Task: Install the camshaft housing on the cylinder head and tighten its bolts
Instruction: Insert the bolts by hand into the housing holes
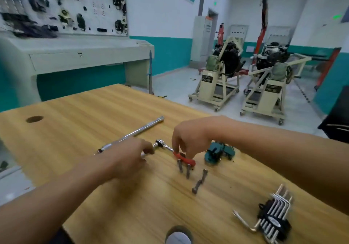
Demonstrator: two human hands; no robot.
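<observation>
A ratchet with a silver head [160,143] and a red handle [184,158] lies mid-table. My left hand [130,157] curls round a silver shaft right beside the ratchet head. My right hand [188,138] reaches down from above, and its thumb and fingertips pinch the red handle. Several dark bolts [196,186] lie loose on the wood just in front of the handle. A long chrome wrench [136,132] lies diagonally behind my left hand. The picture is blurred by motion.
A teal tool holder [213,154] sits right of the ratchet. A black rack of hex keys [273,219] lies at the front right. The wooden table [75,130] has a cable hole [34,119]. Engine stands [219,77] are on the floor beyond.
</observation>
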